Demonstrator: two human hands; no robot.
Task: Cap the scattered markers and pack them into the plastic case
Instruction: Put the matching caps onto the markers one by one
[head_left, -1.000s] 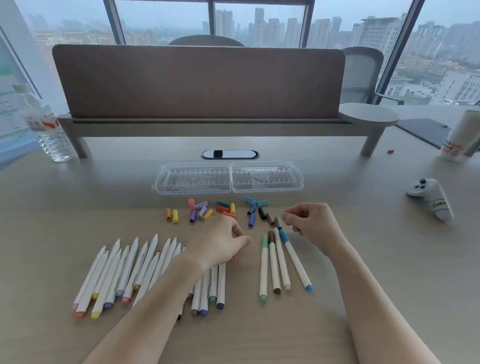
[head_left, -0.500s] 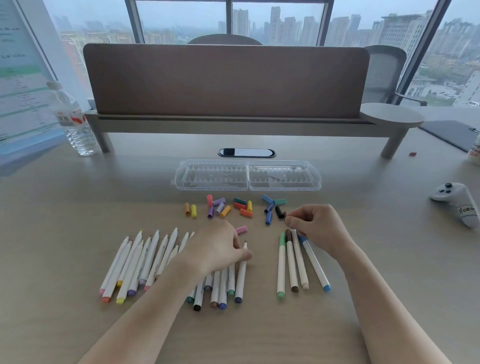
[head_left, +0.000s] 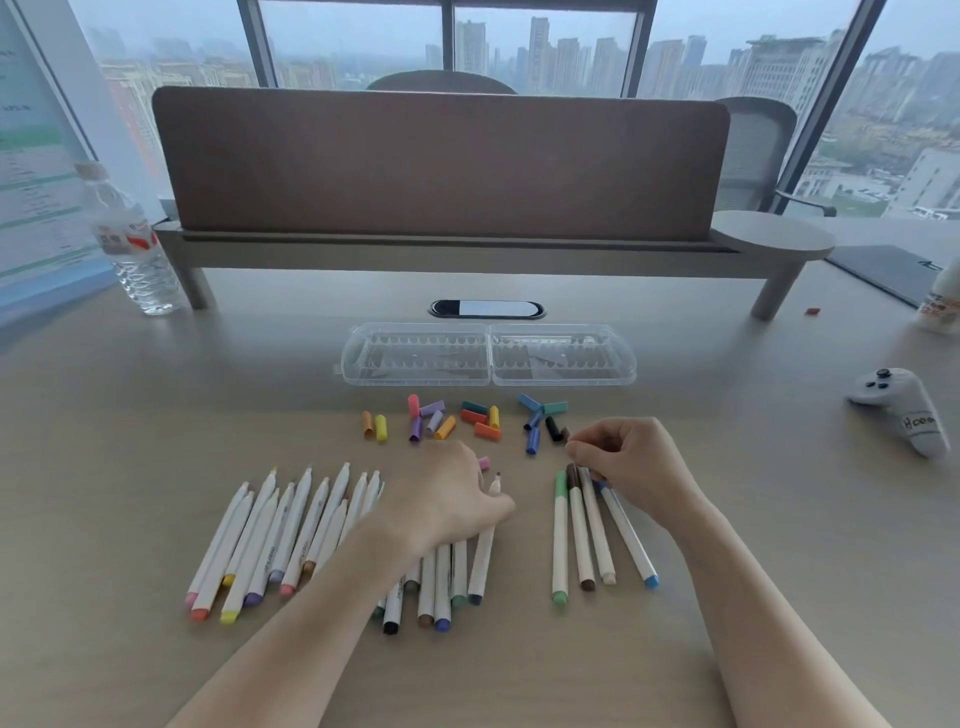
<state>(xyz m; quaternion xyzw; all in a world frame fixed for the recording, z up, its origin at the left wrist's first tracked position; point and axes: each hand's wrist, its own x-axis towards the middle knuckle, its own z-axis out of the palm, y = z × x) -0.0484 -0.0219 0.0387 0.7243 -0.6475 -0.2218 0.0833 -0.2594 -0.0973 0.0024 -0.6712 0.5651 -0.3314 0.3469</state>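
An open clear plastic case (head_left: 363, 358) lies at the middle of the desk with nothing in it. Several loose coloured caps (head_left: 447, 422) lie scattered just in front of it. My left hand (head_left: 447, 499) rests over a row of uncapped white markers (head_left: 270, 535) and grips one dark-tipped marker (head_left: 483, 556), pulled slightly apart from the rest. A pink cap (head_left: 484, 462) lies at its fingertips. My right hand (head_left: 628, 462) pinches a small brown cap (head_left: 565, 434) next to a black cap (head_left: 553, 428). Below it lie several capped markers (head_left: 582, 530).
A water bottle (head_left: 135, 249) stands at the back left. A raised shelf with a brown divider panel (head_left: 441, 166) runs across the back. A white game controller (head_left: 898, 405) lies at the right, beyond it a white bottle (head_left: 940, 301) and a dark folder (head_left: 883, 270).
My left hand has drawn one marker rightward out of the pile, uncovering a pink cap. My right hand has stayed by the dark caps, now touching the brown one.
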